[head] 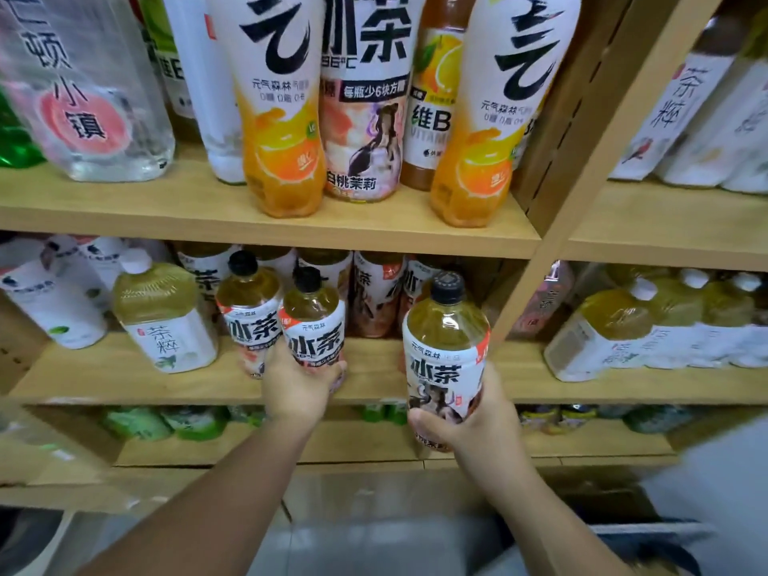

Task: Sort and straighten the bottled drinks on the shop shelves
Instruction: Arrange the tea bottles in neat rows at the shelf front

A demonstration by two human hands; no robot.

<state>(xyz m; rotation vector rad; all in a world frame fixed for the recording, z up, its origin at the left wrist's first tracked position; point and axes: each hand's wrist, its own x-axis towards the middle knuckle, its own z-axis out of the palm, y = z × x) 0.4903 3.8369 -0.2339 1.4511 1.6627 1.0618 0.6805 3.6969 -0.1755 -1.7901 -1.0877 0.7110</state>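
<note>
At the middle shelf [374,382] front, left hand [296,388] grips an upright tea bottle [312,326], while right hand [478,428] holds a second bottle [446,347] upright, nearer, just to its right.

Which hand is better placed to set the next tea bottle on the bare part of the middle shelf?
Probably the right hand: it holds a black-capped tea bottle in the air before the bare stretch of the middle shelf. The left hand grips a matching bottle standing there.

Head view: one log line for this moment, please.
left hand: grips black-capped tea bottle at middle shelf front | right hand: holds matching bottle in front of shelf
</note>
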